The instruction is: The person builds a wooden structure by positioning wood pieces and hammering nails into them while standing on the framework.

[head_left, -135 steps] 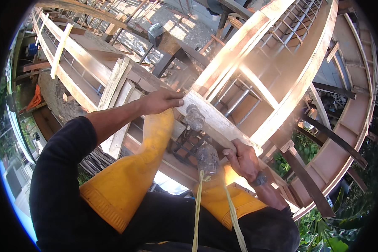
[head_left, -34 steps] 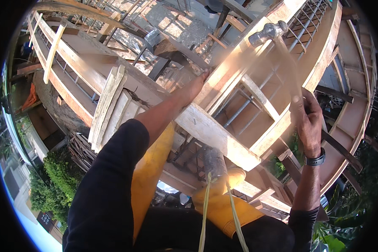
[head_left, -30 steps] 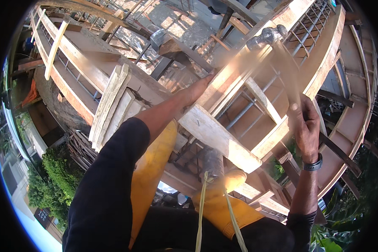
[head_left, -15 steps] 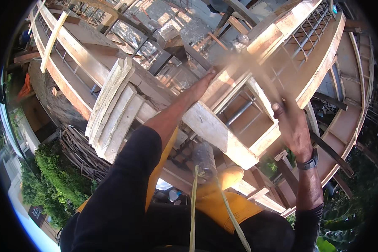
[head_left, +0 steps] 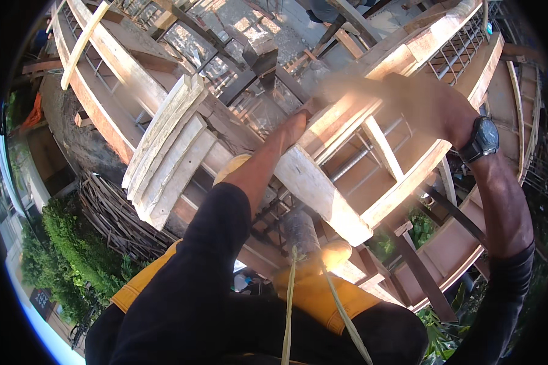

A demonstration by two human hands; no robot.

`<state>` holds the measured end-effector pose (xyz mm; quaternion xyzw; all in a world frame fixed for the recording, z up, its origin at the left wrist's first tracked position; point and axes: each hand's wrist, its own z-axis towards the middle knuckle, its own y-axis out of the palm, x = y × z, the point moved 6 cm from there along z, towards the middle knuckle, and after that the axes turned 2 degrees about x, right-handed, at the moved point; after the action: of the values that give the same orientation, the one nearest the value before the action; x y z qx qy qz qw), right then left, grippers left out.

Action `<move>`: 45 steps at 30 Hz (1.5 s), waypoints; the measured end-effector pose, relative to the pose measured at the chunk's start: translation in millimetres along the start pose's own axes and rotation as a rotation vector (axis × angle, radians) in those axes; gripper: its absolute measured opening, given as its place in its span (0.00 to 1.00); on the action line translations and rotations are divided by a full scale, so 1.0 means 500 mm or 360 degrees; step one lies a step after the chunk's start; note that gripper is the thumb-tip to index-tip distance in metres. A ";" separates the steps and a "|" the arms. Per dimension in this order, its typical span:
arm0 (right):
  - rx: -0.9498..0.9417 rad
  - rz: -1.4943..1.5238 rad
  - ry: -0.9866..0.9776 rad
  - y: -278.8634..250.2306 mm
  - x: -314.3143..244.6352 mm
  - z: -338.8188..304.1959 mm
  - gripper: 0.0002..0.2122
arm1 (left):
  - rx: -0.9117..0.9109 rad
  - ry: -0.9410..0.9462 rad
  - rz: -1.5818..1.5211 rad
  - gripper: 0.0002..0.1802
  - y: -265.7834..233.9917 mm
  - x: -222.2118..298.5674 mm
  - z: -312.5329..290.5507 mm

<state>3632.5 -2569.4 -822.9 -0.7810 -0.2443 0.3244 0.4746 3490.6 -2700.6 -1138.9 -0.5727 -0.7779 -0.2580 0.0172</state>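
Observation:
My left hand rests against the near side of a pale timber formwork beam, around its left end. Its fingertips fade into a brownish blur, so I cannot see how they are placed. Above the far side of the box-like formwork is my right hand, with a dark wristwatch on the wrist. That hand is smeared, and whatever it may hold is hidden. Below the hands a whitish board slants down to the right. Inside the formwork, steel bars and a wooden cross-strip show.
Stacked curved boards stand at the left, with another formwork channel beyond. Between my legs, in yellow-and-black clothing, is a round post. Cut sticks and shrubs lie lower left. Another person is at the top.
My right hand has swung up and away, from beside the formwork's right edge to above it. The left hand stays at the beam, and the view has shifted slightly.

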 end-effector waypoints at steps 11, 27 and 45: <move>0.0160 0.0676 0.0575 0.129 -0.024 -0.180 0.17 | -0.0136 0.0121 0.0196 0.30 -0.004 -0.017 0.045; 0.0136 0.1416 0.0923 0.374 -0.182 -0.316 0.06 | 0.0038 0.0460 0.0782 0.28 -0.003 0.042 -0.003; 0.0027 0.1292 0.0895 0.415 -0.152 -0.290 0.10 | -0.0128 0.0455 0.0934 0.27 -0.005 -0.001 0.066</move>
<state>3703.6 -2795.5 -939.4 -0.8666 0.2197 0.2617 0.3638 3497.6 -2687.6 -1168.6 -0.7307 -0.5585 -0.3502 0.1773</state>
